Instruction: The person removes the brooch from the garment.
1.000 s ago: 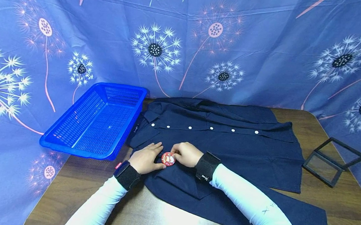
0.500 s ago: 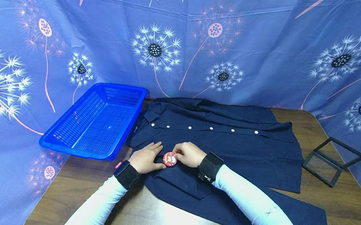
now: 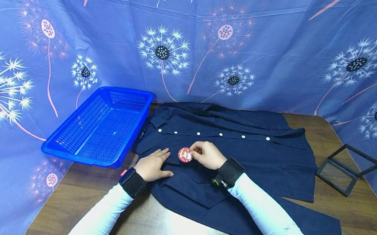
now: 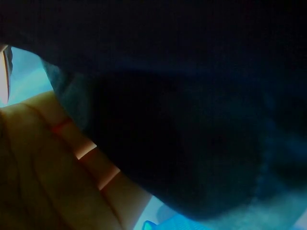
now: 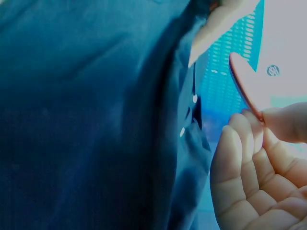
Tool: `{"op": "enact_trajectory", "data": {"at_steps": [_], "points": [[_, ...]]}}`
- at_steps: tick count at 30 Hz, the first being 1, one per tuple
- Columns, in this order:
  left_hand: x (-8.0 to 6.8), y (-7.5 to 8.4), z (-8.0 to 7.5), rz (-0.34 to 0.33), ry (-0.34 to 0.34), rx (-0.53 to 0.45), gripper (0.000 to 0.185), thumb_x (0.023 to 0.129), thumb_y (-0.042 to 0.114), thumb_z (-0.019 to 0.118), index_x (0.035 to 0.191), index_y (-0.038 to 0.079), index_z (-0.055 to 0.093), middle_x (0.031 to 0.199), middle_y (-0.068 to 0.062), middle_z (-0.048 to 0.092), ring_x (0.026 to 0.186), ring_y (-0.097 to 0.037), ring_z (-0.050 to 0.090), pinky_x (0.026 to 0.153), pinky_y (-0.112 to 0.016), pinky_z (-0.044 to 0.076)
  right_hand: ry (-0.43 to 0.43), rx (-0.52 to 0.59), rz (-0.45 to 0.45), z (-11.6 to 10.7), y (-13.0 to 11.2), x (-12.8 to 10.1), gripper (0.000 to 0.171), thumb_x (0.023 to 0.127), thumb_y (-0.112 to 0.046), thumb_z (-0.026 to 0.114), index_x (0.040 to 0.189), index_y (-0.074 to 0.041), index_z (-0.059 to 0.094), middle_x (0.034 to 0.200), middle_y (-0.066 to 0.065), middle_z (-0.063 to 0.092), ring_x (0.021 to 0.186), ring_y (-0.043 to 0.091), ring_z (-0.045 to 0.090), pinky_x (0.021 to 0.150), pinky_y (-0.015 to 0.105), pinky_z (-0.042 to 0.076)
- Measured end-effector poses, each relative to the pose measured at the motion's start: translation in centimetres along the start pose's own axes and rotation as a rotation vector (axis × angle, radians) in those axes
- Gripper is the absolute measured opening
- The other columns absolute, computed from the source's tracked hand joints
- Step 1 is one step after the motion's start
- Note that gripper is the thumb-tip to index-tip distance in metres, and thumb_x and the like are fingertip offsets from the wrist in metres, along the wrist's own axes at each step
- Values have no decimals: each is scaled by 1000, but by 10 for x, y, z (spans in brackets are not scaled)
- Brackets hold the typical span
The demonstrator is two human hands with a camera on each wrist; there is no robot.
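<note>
Between the thumb and fingers of my right hand [image 3: 207, 155] is a round red badge [image 3: 185, 155] with a cartoon figure on its face, held over the dark navy shirt [image 3: 254, 167]. The right wrist view shows the badge [image 5: 243, 84] nearly edge-on, pinched at its lower rim. My left hand [image 3: 151, 165] lies flat on the shirt near its collar, fingers straight and thumb spread toward the right hand. In the left wrist view, dark cloth covers part of the left hand's fingers [image 4: 91, 153].
A blue plastic basket [image 3: 127, 157] stands to the left, beside the collar. White buttons [image 3: 220, 134] run along the shirt front. At the right a black hinged frame [image 3: 343, 167] stands partly open on the wooden table [image 3: 364, 208]. A patterned blue cloth hangs behind.
My right hand has moved the badge away from the left thumb, a little to the right and toward the back. The left hand has stayed in place.
</note>
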State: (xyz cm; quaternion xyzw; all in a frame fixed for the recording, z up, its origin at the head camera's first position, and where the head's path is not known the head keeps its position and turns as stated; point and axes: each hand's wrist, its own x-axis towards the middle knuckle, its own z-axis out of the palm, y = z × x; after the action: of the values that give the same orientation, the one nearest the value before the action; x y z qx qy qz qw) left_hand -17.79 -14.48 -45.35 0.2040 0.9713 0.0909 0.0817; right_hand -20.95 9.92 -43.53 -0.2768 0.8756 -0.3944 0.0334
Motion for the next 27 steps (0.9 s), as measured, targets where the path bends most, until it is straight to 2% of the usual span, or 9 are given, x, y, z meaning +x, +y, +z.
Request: {"op": "enact_trajectory", "data": {"at_steps": [8,14,19,24,27], "points": [[0,0,1,-11,-1,6,84,80,57,71,144,8,49,154,-9,42,144,-32,38,114,-47,37,111,59,25,-14,4,-1,9,89,-9,63,94,-5,69,77,2,66,65,5,54,60,20,45],[-1,0,0,-1,-1,0,84,80,56,72,144,7,49,154,-10,42,143,-33,38,114,-47,36,207,157,19,-28,8,-2,10,91,-7,64,97,-1,69,81,10,68,66,4,55,60,20,45],[-2,-1,0,1,1,-1,83,80,57,72,144,7,49,154,-10,42,143,-33,38,114,-47,37,267,198,55,-39,9,-2,12,92,-5,63,101,2,68,84,17,68,65,4,54,58,18,42],[-2,0,-2,0,8,-10,83,80,56,72,143,7,49,154,-10,43,143,-33,39,113,-48,37,315,242,90,-49,7,-1,17,94,-2,60,105,10,65,91,27,68,71,16,63,60,15,44],[-2,1,-3,-2,5,-16,83,80,55,72,144,7,49,154,-10,42,143,-33,38,113,-48,37,344,274,112,-58,-3,-4,18,94,0,59,106,12,64,93,30,67,73,18,66,64,15,49]]}}
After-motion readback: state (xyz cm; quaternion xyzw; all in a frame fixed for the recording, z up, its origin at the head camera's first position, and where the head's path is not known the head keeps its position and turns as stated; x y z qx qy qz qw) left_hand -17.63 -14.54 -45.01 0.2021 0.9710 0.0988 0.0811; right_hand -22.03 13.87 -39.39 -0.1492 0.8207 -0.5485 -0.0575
